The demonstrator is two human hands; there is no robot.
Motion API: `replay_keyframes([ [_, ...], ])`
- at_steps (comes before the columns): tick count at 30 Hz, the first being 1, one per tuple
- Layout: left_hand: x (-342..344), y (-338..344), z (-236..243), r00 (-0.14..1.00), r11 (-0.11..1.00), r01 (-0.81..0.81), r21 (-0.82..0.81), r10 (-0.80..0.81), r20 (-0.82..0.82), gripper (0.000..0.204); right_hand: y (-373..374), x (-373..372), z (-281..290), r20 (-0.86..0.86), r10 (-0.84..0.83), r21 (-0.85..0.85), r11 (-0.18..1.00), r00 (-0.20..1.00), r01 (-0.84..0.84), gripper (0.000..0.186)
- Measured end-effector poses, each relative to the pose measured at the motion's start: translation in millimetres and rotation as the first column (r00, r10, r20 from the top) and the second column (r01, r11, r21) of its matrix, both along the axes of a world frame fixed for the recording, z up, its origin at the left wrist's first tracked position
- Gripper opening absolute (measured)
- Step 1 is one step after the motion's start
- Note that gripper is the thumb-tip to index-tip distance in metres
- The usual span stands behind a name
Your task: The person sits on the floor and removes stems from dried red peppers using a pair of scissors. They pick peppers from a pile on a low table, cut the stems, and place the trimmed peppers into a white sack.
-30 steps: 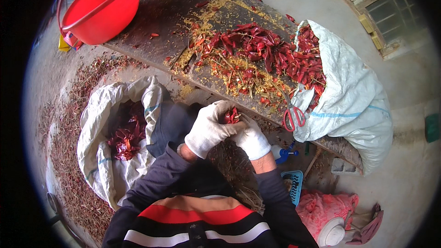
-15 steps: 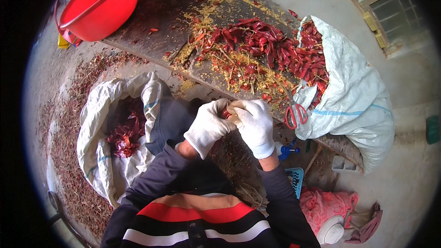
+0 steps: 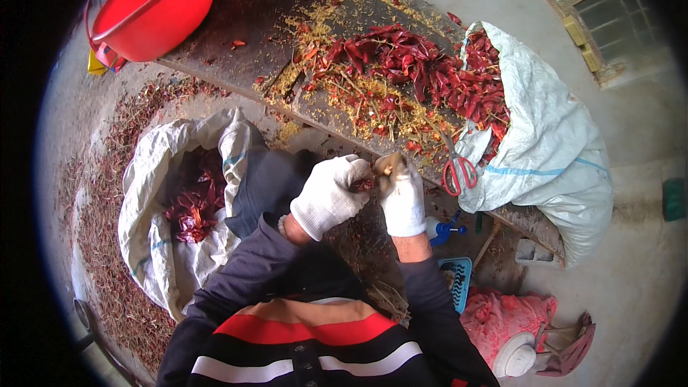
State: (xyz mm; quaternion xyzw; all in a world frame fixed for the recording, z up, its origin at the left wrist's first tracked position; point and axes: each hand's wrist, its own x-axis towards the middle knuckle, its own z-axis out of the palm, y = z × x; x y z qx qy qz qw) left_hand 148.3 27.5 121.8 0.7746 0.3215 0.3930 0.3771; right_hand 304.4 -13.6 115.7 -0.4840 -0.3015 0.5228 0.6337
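Note:
My left hand (image 3: 331,195), in a white knit glove, is closed around a dried red chili (image 3: 363,185), whose dark red skin shows at the fingers. Close beside it, my right hand (image 3: 401,197) wears a matching glove with brown-stained fingertips. Its fingers are curled together, and what they pinch, if anything, is hidden. Beyond both hands, a heap of dried red chilies (image 3: 401,61) spreads over the dark table (image 3: 236,50), spilling from a white woven sack (image 3: 552,129). At my left stands another open white sack (image 3: 147,186) with chilies (image 3: 195,211) inside.
Red-handled scissors (image 3: 459,175) lie at the table edge by the full sack. Yellow seeds (image 3: 337,3) are scattered over the tabletop. A red basin (image 3: 154,11) sits far left. Stem litter (image 3: 107,244) covers the left floor. A blue basket (image 3: 459,279) and pink cloth (image 3: 502,322) are at right.
My hands have drawn slightly apart. The right hand has turned, with its fingers now curled upward and their stained tips showing. The left hand keeps its hold on the chili.

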Motion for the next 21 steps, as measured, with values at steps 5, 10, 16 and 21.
replay_keyframes([
  [5,-0.8,0.1,-0.1,0.933,0.797,0.158,-0.582,0.073,0.353,0.015,5.8,34.0,-49.9,0.898,-0.054,0.102,0.991,0.436,-0.085,0.023],
  [10,-7.5,-0.1,21.9,0.766,0.449,0.433,-0.782,0.274,0.582,0.017,19.0,50.1,-35.4,0.967,0.254,-0.254,0.967,-0.013,-0.005,0.028],
  [16,-6.5,3.0,3.8,0.762,0.402,0.426,-0.810,0.324,0.561,0.023,104.0,102.4,-68.9,0.973,-0.187,0.205,0.970,-0.136,0.130,0.017],
  [21,-4.8,6.8,-1.0,0.768,0.347,0.430,-0.833,0.344,0.540,0.020,149.3,121.8,-72.2,0.947,-0.008,0.041,0.995,-0.322,0.095,0.033],
])
